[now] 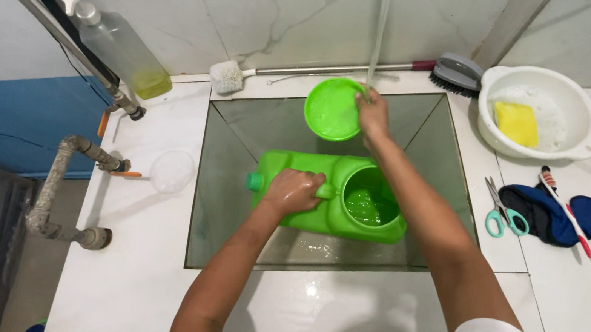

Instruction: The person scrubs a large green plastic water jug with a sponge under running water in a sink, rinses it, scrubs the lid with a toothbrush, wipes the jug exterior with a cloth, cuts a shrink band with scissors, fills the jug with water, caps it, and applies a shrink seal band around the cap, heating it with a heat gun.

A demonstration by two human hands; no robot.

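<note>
Seen from above, the left hand (294,191) grips the handle of a bright green plastic jug (329,196) lying in the steel sink (225,180), while the right hand (373,115) beyond it holds a round green plastic lid (332,108) under a thin water stream (380,25), best kept tilted so suds drain off.

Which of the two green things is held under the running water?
The round lid, held by the right hand at the back of the sink. The left hand grips the jug, which lies lower.
</note>
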